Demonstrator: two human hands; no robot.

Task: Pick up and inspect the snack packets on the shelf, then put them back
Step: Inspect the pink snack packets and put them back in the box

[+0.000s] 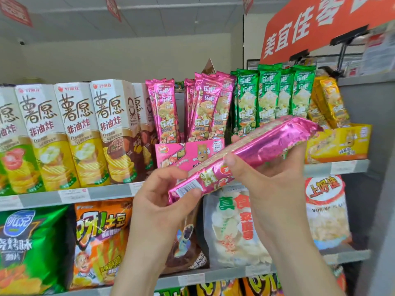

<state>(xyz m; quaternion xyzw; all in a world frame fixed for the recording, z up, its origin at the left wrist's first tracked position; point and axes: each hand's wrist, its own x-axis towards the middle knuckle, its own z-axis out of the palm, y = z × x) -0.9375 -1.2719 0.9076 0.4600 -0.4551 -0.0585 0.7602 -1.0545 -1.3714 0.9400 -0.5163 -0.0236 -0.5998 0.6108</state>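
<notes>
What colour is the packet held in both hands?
The snack packet is shiny pink foil; head view.

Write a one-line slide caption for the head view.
Left hand and right hand hold a long pink snack packet, tilted, in front of the pink display box.

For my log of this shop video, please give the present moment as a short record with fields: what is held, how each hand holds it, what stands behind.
held item: pink snack packet, tilted, lower end left
left hand: pinches the lower end near the barcode
right hand: grips the middle, thumb on front
behind: pink display box with matching upright packets
right of box: green packets
stage: inspecting, not yet returned
</notes>
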